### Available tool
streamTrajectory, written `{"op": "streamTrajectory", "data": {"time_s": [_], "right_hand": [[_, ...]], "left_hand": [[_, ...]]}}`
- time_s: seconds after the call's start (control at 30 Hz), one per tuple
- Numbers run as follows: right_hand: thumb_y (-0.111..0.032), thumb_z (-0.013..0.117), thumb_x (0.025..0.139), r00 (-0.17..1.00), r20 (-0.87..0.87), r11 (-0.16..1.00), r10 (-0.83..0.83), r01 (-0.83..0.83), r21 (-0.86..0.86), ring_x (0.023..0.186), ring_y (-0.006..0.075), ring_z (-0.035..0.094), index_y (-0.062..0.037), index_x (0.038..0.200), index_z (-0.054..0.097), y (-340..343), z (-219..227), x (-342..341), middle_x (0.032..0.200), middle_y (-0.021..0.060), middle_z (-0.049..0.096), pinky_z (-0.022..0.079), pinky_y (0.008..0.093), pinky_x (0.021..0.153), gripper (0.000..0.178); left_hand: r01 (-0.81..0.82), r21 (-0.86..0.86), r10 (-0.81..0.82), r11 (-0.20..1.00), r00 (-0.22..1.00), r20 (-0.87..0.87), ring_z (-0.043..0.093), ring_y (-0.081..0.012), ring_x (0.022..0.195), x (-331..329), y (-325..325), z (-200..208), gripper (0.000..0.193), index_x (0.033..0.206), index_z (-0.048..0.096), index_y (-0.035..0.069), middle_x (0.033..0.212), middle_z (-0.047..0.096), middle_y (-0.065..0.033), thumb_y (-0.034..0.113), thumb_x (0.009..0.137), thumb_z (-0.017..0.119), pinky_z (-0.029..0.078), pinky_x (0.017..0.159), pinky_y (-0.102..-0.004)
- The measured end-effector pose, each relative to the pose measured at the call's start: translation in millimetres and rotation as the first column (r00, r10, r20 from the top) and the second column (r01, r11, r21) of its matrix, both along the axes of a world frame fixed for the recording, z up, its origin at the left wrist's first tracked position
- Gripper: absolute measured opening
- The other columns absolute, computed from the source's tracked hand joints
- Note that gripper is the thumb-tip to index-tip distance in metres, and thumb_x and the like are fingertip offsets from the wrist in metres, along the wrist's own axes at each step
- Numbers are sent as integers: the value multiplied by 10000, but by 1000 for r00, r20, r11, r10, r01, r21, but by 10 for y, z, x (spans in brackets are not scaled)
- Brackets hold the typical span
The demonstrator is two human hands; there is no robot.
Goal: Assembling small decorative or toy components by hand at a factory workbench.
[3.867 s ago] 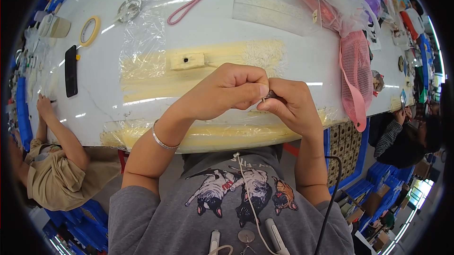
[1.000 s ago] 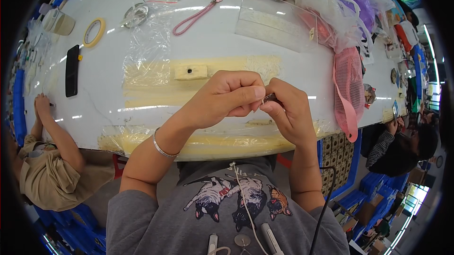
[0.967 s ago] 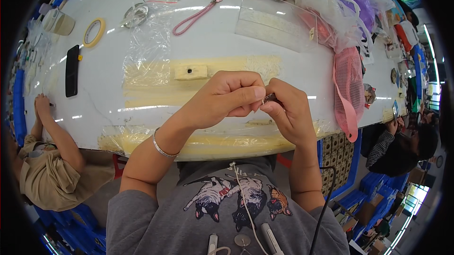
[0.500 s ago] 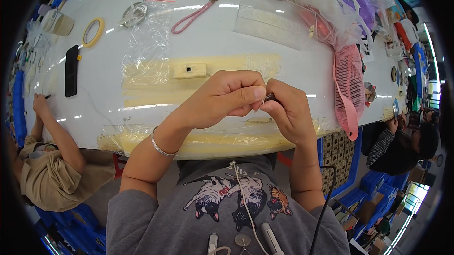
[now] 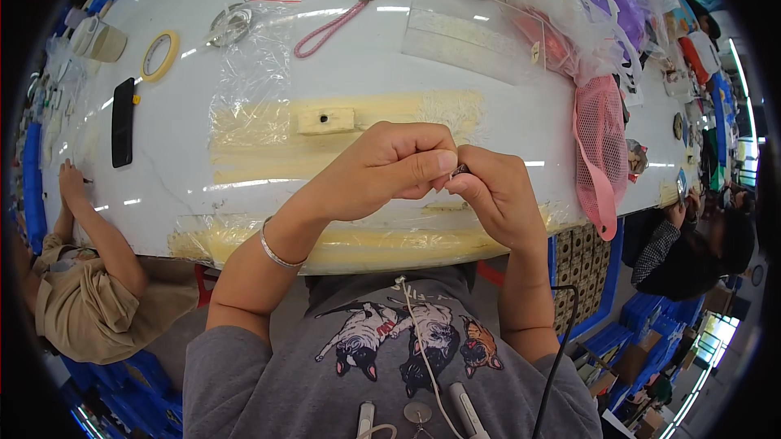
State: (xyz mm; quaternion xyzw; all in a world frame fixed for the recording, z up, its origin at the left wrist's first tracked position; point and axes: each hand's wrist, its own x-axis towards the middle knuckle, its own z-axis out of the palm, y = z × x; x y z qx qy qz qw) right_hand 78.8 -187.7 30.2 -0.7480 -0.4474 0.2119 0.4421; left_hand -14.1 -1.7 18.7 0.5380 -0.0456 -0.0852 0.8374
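Note:
My left hand [image 5: 382, 170] and my right hand [image 5: 492, 195] meet fingertip to fingertip above the near edge of a white table [image 5: 390, 56]. Between the thumbs and forefingers sits a small dark part [image 5: 460, 170], pinched from both sides; most of it is hidden by the fingers. A silver bangle [image 5: 275, 250] circles my left wrist. Just beyond the hands lies a small cream block with a dark hole [image 5: 325, 120], resting on strips of yellowish tape [image 5: 244, 134].
A clear plastic sheet [image 5: 260, 73], a tape roll [image 5: 159, 55], a black phone [image 5: 123, 121], a pink cord [image 5: 329, 22], a clear box [image 5: 476, 32] and a pink mesh bag [image 5: 600, 146] lie on the table. One person sits at left [image 5: 81, 276], another at right [image 5: 691, 244].
My hands stay pinched together on the small part and have barely shifted. The person at left has drawn their arm a little along the table edge.

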Motion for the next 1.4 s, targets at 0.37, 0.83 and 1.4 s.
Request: {"op": "streamTrajectory", "data": {"time_s": [0.37, 0.83, 1.4], "right_hand": [[-287, 662, 931, 983, -185, 999, 4, 4, 43, 557, 213, 482, -12, 840, 582, -29, -43, -36, 647, 102, 529, 412, 311, 551, 301], [-122, 718, 850, 993, 79, 992, -88, 95, -79, 577, 161, 537, -58, 923, 640, 9, -115, -4, 739, 41, 573, 435, 297, 558, 125], [-143, 663, 879, 892, 434, 974, 127, -28, -226, 720, 266, 614, -58, 959, 592, 238, -303, 23, 851, 71, 567, 466, 363, 610, 137]], "left_hand": [[9, -2, -9, 1000, 1000, 3, 294, -13, 531, 2, -17, 1, 241, 863, 559, 21, 686, 463, 41, 204, 1018, 531, 218, 475, -203], [-200, -450, 191, 870, 979, -67, 258, -36, 518, 94, 249, -123, 233, 730, 409, 108, 648, 524, -73, 154, 954, 454, 221, 395, -174], [-352, -457, 277, 817, 934, -226, 218, -34, 462, 113, 373, -52, 287, 715, 377, 136, 547, 366, 26, 189, 986, 457, 169, 370, -191]]}}
